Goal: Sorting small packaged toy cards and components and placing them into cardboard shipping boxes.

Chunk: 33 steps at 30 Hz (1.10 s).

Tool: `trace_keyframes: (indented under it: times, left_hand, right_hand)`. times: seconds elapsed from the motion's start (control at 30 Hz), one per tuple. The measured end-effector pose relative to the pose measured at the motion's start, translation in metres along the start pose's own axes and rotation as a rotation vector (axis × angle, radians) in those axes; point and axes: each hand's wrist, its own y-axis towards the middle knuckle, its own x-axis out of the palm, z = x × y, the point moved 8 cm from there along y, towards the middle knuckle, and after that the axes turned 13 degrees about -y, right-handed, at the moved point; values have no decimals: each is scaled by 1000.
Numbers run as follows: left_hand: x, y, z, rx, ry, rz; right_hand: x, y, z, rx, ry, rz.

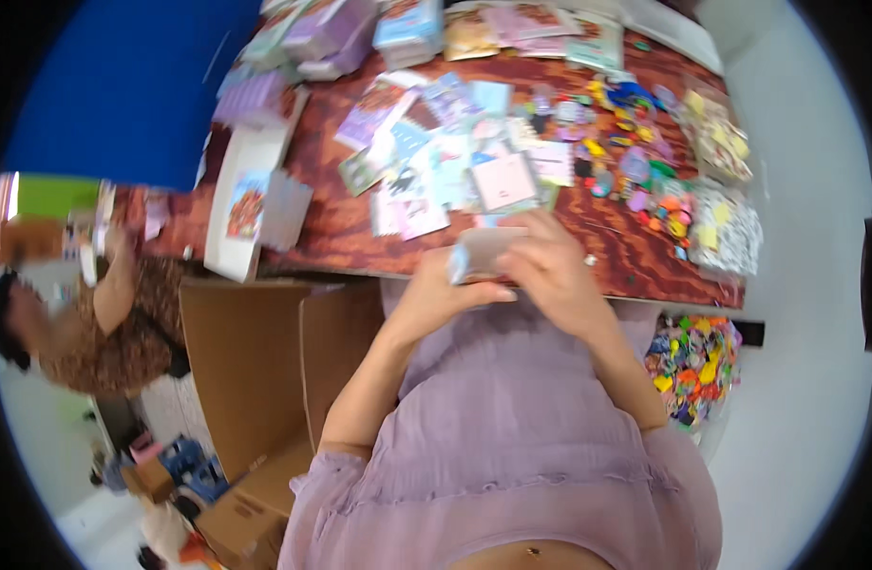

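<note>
Close to the table's front edge I hold a small pale packet (476, 255) with a light blue end and a pinkish-beige face. My left hand (443, 296) wraps round its left side, thumb stretched along the bottom. On its right side the fingers of my right hand (550, 275) press against it, covering part of it; what is inside cannot be made out. Just beyond my hands lies a pale pink notepad (504, 180). Around it spreads a loose pile of small printed notebooks and cards (422, 171).
Colourful small trinkets (635, 161) and bags of pale pieces (726, 228) cover the table's right. Packet stacks (327, 33) stand at the back left, near a white tray (229, 204). Below are a cardboard box (241, 361) and a trinket-filled bag (697, 370). Another person (94, 323) works at left.
</note>
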Motion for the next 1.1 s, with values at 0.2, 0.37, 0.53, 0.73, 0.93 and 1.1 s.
trace_keyframes:
  times: [0.2, 0.37, 0.53, 0.73, 0.93, 1.1]
  left_hand:
    - [13, 6, -4, 94, -208, 8]
    - [20, 8, -6, 137, -354, 33]
    - [27, 8, -9, 82, -273, -143]
    - [7, -9, 9, 161, -172, 77]
    - [10, -24, 23, 307, -90, 219]
    - [17, -18, 33, 328, 157, 140]
  right_hand:
    - [-21, -19, 1, 100, 349, 308]
    - [-27, -11, -14, -28, -17, 284]
    - [-27, -16, -1, 111, 88, 229]
    - [-25, -12, 3, 194, 85, 307]
    - [-16, -28, 21, 222, 434, 441]
    - [-27, -31, 27, 199, 563, 287]
